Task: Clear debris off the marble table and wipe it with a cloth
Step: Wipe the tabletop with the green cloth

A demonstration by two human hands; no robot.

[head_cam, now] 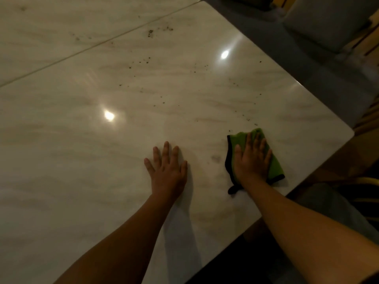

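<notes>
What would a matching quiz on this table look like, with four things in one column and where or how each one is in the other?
Things:
1. left hand
2. right hand
3. cloth
4. crumbs

Places or states:
A. scattered over the far part of the table
B. flat on bare marble, fingers spread
C. pressing flat on the cloth
D. green with a black edge, near the table's right corner

Pairs: 1-B, 2-C, 3-D, 4-A
</notes>
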